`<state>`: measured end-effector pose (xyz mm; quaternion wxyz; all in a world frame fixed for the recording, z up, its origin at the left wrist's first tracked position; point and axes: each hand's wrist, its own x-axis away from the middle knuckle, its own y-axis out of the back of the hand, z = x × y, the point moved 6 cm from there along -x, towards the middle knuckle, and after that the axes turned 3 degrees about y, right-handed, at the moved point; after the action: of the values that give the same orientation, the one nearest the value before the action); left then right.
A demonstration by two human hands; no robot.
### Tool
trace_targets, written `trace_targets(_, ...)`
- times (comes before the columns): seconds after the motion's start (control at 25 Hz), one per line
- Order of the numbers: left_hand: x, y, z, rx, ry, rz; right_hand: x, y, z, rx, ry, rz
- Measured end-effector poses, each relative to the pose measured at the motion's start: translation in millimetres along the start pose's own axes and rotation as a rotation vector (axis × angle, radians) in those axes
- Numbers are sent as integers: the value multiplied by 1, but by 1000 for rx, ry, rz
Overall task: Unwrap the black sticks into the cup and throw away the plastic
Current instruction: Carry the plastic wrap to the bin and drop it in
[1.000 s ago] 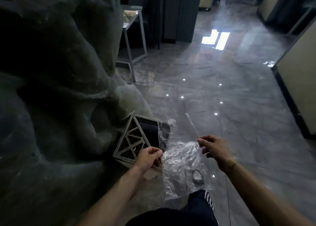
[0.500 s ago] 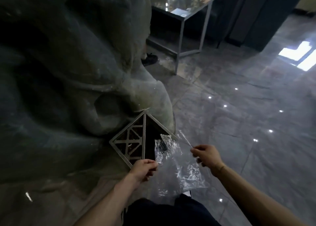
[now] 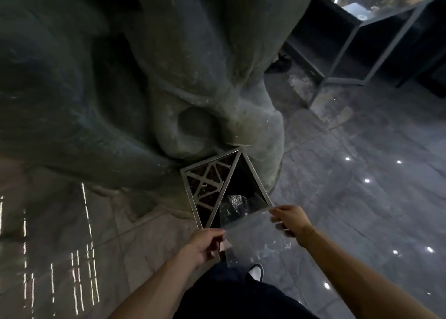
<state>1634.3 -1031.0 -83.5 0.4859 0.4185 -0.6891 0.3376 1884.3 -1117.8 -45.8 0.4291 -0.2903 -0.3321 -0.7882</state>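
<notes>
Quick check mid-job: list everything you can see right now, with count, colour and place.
Plastic: one clear sheet, stretched between both hands by the bin's near edge.
Bin: one, metal-framed top, left half latticed, right half open, against the sculpture's base.
Sculpture: one, grey-green, left and centre.
Table: one, metal-framed, upper right.
Floor: glossy grey tiles.
Shoe: one, white, below the plastic.
Left hand: grips the plastic's left corner.
Right hand: grips its right corner.

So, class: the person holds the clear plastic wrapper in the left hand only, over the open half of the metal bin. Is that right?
Not quite. The head view shows both hands gripping the clear plastic wrapper: the left hand on one edge, the right hand on the other. It is stretched over the open half of the metal bin, as stated.
</notes>
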Motion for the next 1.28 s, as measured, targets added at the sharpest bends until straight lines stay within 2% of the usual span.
trace_targets(0.12, -13, -2, 1, 74, 115, 22, -1, -2, 14, -55, -28, 83)
trace_targets(0.32, -31, -9, -9, 61, 225, 53, -2, 14, 31, 151, 100, 211)
trace_targets(0.48, -37, -16, -11, 78, 285, 107, 11, 22, 41, 643, 437, 276)
trace_targets(0.56, -41, -14, -12, 101, 294, 92, 20, 14, 45, 823, 617, 234)
trace_targets(0.76, -43, -4, -19, 85, 260, -18, 25, -2, 73, 910, 959, 30)
trace_targets(0.88, -40, 0, -34, -49, 120, -171, 13, -3, 81, 974, 989, -41)
trace_targets(0.96, -29, -3, -43, -194, -68, -297, -8, -2, 82, 1039, 963, 58)
trace_targets(1.04, -15, -6, -54, -453, -347, -296, -21, 0, 78, 1038, 886, -1)
trace_targets(1.12, 1, -13, -48, -630, -566, -238, -33, -4, 69, 1061, 843, 48)
trace_targets(1.2, 20, -31, -42, -786, -651, -179, -49, -7, 64, 1116, 801, 111)
trace_targets(1.28, 27, -44, -35, -904, -688, -213, -60, -13, 64, 1155, 793, 167)
